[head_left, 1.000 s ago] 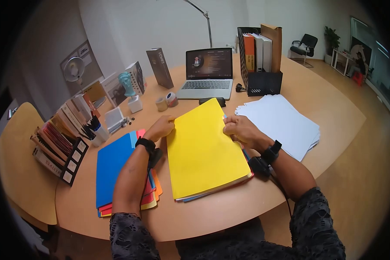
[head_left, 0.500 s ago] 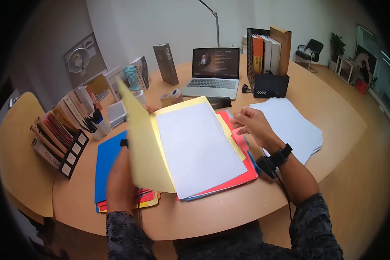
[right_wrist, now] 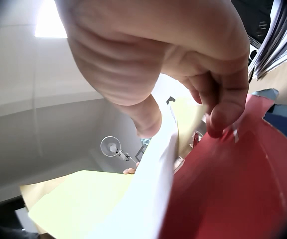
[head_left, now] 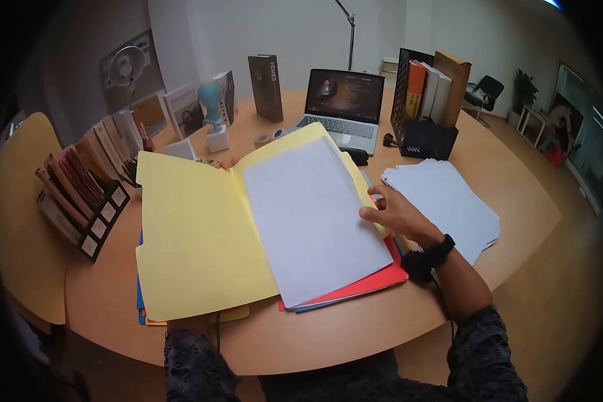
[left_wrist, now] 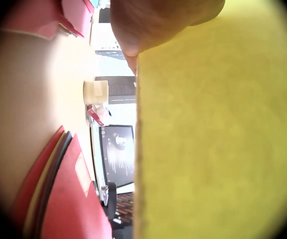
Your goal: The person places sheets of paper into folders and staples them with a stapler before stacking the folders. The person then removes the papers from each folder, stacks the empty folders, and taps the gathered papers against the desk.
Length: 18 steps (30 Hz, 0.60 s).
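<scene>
A yellow folder (head_left: 201, 234) lies spread open, with white sheets (head_left: 315, 221) on its right half. My left hand (head_left: 225, 163) holds the raised cover near the fold. Only its fingertips show above the cover in the head view; the left wrist view has the hand (left_wrist: 168, 22) right at the cover's edge. My right hand (head_left: 402, 216) is at the right edge of the sheets. Its thumb and bent fingers stand apart, on either side of the sheets and back cover in the right wrist view. Red folders (head_left: 362, 283) lie underneath.
To the right is a stack of white paper (head_left: 442, 201). A laptop (head_left: 342, 100), a file holder with books (head_left: 430, 137) and tape rolls (head_left: 264, 139) stand behind. A book rack (head_left: 80, 194) is on the left. Blue folders (head_left: 140, 295) peek out under the raised cover.
The left hand has swung the yellow cover up and over to the left, baring the white sheets. The right hand left the folder's right edge, then came back to the sheets' edge.
</scene>
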Each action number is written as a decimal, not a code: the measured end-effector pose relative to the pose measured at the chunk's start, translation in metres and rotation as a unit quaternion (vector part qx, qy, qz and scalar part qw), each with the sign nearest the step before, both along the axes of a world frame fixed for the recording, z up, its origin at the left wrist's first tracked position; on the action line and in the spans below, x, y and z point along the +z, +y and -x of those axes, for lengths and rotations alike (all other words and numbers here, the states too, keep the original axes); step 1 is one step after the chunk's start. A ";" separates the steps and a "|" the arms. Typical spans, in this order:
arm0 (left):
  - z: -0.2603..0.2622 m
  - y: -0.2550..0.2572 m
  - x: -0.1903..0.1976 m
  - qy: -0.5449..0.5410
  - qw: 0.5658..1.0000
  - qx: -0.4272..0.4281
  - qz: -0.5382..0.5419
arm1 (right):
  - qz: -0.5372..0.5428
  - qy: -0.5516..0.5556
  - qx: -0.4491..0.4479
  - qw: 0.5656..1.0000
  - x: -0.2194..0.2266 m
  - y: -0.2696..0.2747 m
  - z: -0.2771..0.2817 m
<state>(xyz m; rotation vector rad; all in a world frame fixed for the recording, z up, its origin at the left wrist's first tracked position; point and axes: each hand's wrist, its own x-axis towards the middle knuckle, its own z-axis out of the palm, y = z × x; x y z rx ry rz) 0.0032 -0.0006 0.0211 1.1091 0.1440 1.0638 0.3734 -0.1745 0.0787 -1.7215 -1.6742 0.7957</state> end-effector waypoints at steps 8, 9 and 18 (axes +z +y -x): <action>-0.007 -0.013 -0.013 0.002 1.000 0.014 0.008 | 0.048 0.140 0.099 0.984 0.009 -0.006 0.005; -0.008 -0.015 -0.012 0.001 1.000 0.016 0.008 | 0.050 0.152 0.112 0.981 0.011 -0.007 0.002; -0.049 -0.025 -0.013 -0.008 1.000 -0.006 0.013 | -0.051 0.055 -0.011 0.997 0.086 -0.015 -0.111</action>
